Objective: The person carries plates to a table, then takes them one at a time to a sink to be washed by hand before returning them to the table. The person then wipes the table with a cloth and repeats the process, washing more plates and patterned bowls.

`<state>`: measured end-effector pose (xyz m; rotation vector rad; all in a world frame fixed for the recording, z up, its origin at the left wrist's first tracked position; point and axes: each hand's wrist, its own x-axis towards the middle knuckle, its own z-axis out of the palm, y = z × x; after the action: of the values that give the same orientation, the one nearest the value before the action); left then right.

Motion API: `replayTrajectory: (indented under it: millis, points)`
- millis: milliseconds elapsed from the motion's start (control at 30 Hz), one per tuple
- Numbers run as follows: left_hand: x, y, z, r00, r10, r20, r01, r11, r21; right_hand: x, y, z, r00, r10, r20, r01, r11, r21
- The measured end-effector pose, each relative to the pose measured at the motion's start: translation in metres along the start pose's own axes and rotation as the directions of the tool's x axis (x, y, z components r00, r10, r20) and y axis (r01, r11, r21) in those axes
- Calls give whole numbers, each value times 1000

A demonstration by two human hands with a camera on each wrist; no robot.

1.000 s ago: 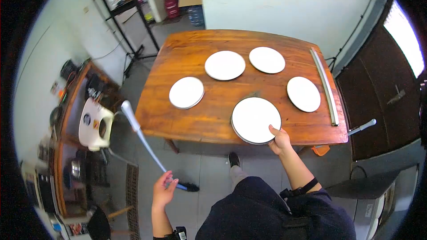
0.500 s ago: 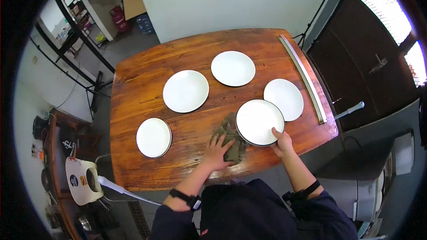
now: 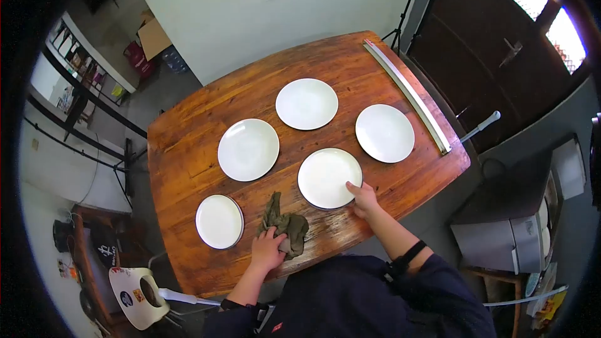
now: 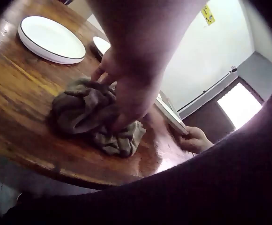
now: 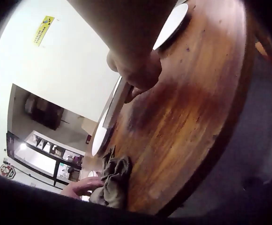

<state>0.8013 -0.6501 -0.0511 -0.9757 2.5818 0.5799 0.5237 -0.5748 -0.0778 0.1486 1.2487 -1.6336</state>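
My right hand [image 3: 365,200] holds a round white plate [image 3: 328,176] by its near right edge, thumb on top and fingers underneath. In the right wrist view this plate [image 5: 115,104] shows edge-on, raised over the tabletop. My left hand [image 3: 268,250] grips a bunched olive-brown cloth [image 3: 291,228] on the table near its front edge. The thumb presses into the folds of the cloth [image 4: 86,110] in the left wrist view. Left of the cloth lies a smaller dark-rimmed white plate [image 3: 217,222]. Farther back are three more white plates, at left [image 3: 248,150], middle [image 3: 307,104] and right [image 3: 385,133].
The wooden table [image 3: 188,144] has a long pale strip [image 3: 410,97] along its right edge. A white-handled tool [image 3: 481,126] sticks out beyond that edge. A cream chair [image 3: 139,297] stands at the lower left, and a grey appliance [image 3: 501,244] at the right.
My left hand came from beside the table onto the cloth, then moved left with it. The right hand lifted its plate and carried it right, then somewhat back left. The head view turned and moved closer.
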Motion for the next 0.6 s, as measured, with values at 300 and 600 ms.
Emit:
replayTrajectory:
  millis: [300,600]
  points:
    - [-1,-9,-5,997,52,52,-52,999,16,38,32,3,994,-85,-75,89,995,53]
    - [1,-15,-9,991,95,90,-93,995,-22,24,7,12,969,-72,-236,-123,690,-713]
